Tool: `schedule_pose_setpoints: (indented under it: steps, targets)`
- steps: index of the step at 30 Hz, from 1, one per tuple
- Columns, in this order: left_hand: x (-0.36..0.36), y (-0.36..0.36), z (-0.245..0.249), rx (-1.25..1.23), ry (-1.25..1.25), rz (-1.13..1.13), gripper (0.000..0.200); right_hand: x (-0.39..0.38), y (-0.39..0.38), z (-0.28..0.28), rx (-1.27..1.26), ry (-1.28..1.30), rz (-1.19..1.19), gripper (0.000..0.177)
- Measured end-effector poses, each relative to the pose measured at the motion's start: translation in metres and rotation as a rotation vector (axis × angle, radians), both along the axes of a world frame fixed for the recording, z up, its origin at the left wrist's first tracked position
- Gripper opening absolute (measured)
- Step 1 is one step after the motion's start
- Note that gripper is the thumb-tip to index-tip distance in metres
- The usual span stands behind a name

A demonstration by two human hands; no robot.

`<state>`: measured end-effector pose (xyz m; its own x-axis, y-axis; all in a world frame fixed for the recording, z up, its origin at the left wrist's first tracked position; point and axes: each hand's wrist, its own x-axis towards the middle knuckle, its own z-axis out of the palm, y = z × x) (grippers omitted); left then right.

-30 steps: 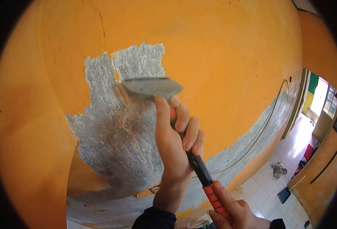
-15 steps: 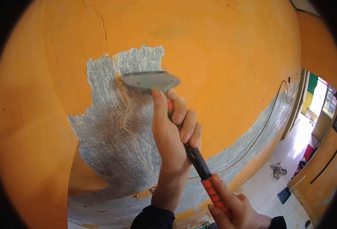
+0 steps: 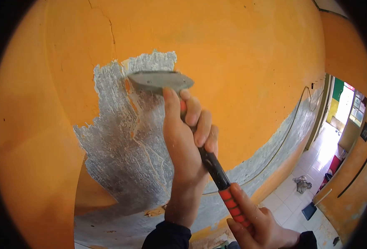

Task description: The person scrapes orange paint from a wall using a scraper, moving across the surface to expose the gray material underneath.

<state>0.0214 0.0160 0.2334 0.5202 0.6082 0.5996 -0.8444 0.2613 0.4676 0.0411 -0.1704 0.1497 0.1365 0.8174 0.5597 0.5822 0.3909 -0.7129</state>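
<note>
A long-handled scraper [image 3: 216,170] runs diagonally in front of the wall. Its broad grey blade [image 3: 160,80] lies at the upper part of the bare grey patch [image 3: 125,149], overlapping the orange paint at its right end. My left hand [image 3: 185,133] is wrapped round the upper handle just below the blade, thumb pointing up along it. Lower down, my right hand [image 3: 260,226] grips the red and black part of the handle. Orange paint [image 3: 233,62] surrounds the patch, and a ragged crack with loose paint edges runs down through it.
A thin cable [image 3: 289,137] hangs along the wall at right. On the tiled floor [image 3: 287,203] lie a crumpled grey bag [image 3: 302,184] and a dark dustpan [image 3: 309,211]. An open doorway [image 3: 345,103] stands at the far right.
The scraper blade has moved slightly up and left along the wall, and my left hand has risen with it. My right hand keeps its hold, a little higher.
</note>
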Motion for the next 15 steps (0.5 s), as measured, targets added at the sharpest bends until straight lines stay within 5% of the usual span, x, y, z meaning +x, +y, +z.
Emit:
schedule_pose_setpoints:
  steps: [15]
  targets:
    - [0.004,0.003,0.007,0.001,-0.031,-0.037,0.033,-0.001,0.003,0.008,0.009,-0.009,-0.005,0.061]
